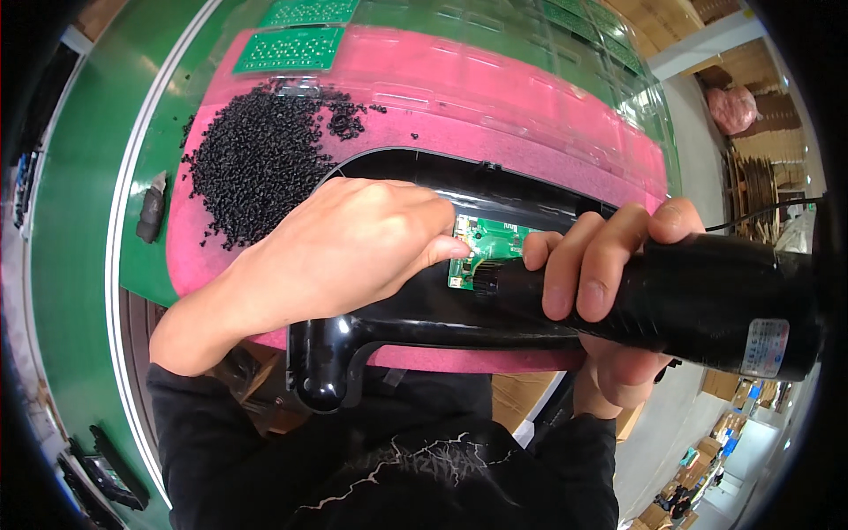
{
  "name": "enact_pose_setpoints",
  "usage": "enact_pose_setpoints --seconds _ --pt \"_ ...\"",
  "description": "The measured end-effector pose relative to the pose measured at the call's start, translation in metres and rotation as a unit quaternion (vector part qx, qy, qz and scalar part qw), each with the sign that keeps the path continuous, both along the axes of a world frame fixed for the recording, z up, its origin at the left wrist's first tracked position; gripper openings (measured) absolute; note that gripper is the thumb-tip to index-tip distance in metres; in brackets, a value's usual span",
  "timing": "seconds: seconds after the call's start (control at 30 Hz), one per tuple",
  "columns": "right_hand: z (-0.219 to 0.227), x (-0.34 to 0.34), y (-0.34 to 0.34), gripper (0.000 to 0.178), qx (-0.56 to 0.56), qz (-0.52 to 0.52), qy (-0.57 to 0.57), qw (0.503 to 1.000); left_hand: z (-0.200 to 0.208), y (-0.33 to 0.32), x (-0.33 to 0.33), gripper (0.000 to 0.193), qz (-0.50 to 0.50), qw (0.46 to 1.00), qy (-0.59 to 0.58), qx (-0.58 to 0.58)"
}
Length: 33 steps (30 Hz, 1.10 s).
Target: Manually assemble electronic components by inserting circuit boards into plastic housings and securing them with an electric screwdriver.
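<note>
A green circuit board (499,234) lies in a glossy black plastic housing (424,331) on a pink mat. My left hand (371,234) reaches over the housing from the left. Its thumb and fingers are pinched together at the board's left edge; whatever they hold is hidden. With curled fingers, my right hand (609,256) grips a black electric screwdriver (698,305) with a pale label. It lies nearly level, its narrow end over the board's lower part. The thumb side of that hand is partly behind the tool.
A heap of small black screws (256,163) covers the mat's left part. Clear plastic trays (495,79) stand at the back, with a green board (290,49) in one. A dark wrapped lump (152,209) lies on the green table (84,238). A cable (764,210) runs at the right.
</note>
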State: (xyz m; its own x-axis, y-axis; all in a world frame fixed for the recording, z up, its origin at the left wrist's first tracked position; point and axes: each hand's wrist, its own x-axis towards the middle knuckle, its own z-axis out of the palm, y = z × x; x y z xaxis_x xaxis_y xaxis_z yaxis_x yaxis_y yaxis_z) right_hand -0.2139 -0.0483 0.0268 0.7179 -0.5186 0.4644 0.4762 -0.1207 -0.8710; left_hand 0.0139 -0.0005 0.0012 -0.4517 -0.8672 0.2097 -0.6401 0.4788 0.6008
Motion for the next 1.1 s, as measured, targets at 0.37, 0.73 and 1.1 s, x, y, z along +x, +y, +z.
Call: enact_pose_setpoints --seconds 0.37,0.73,1.1 --pt "-0.002 0.017 -0.006 0.065 -0.055 0.05 0.022 0.997 -0.005 0.004 0.002 0.021 -0.002 0.999 0.032 -0.018" --pt "-0.01 0.019 -0.01 0.069 -0.066 0.119 -0.065 0.989 -0.007 0.003 0.001 0.019 -0.042 0.998 0.019 -0.036" --pt "0.002 0.008 0.017 0.071 0.03 -0.108 -0.179 0.977 -0.007 0.003 -0.001 0.019 -0.061 0.996 0.014 -0.059"
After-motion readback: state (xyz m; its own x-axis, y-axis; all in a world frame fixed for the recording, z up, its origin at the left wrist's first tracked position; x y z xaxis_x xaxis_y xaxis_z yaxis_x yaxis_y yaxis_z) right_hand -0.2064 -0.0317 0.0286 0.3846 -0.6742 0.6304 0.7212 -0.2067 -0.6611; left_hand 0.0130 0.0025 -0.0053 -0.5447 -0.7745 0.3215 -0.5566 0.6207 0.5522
